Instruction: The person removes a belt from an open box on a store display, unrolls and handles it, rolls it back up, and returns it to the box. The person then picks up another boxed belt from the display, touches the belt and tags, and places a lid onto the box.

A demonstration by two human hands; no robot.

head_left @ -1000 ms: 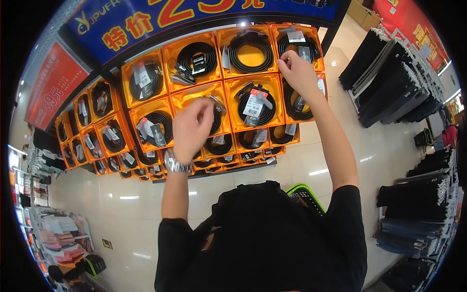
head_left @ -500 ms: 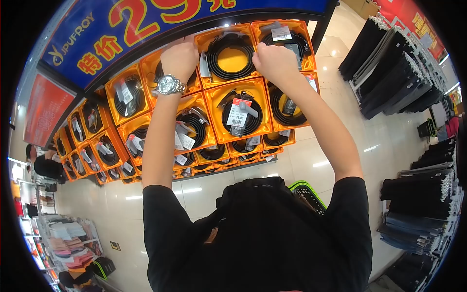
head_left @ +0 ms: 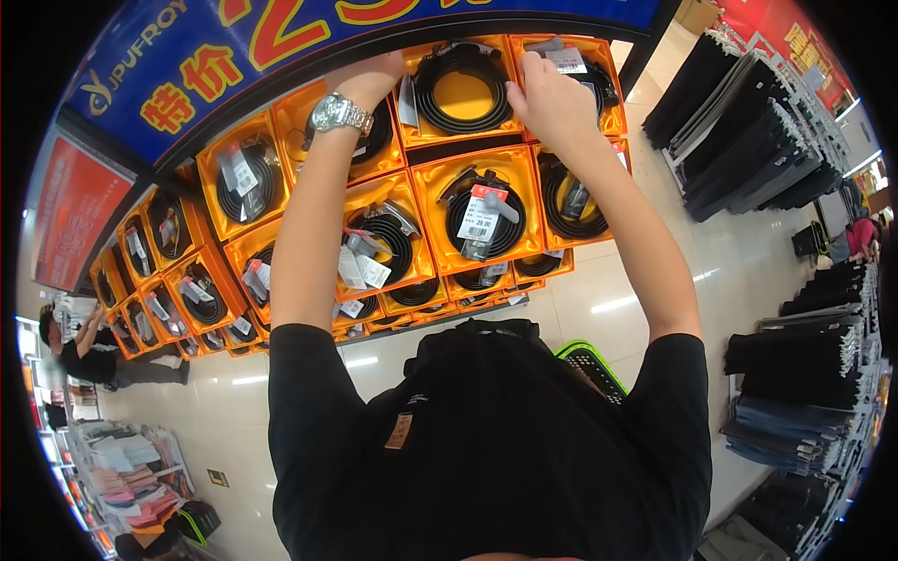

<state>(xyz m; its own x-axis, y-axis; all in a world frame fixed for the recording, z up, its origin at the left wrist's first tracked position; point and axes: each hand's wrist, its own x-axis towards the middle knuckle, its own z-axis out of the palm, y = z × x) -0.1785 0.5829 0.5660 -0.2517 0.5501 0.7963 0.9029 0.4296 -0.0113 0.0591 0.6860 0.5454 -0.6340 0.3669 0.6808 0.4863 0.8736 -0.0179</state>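
Note:
In the top row of the display, an orange gift box [head_left: 460,137] lined with yellow satin holds a coiled black belt [head_left: 424,98]. My left hand [head_left: 372,77], below a silver wristwatch [head_left: 339,114], is closed at the box's upper left corner, its fingertips partly hidden. On the right edge my right hand [head_left: 556,98] is closed, thumb against the box side. A dark gap shows beneath this box. Directly below sits another boxed belt [head_left: 458,220] with a red and white price tag [head_left: 482,215].
Several more orange belt boxes [head_left: 234,178] fill the tiered stand. Above them hangs a blue price sign [head_left: 309,42]. Trousers hang on racks [head_left: 720,140] at right. A green-rimmed basket [head_left: 594,366] is beside me. A person [head_left: 89,360] stands at far left.
The view has shifted slightly, moving the boxes and both hands to the right in frame. A dark gap has widened under the held box. The person at far left shows more fully.

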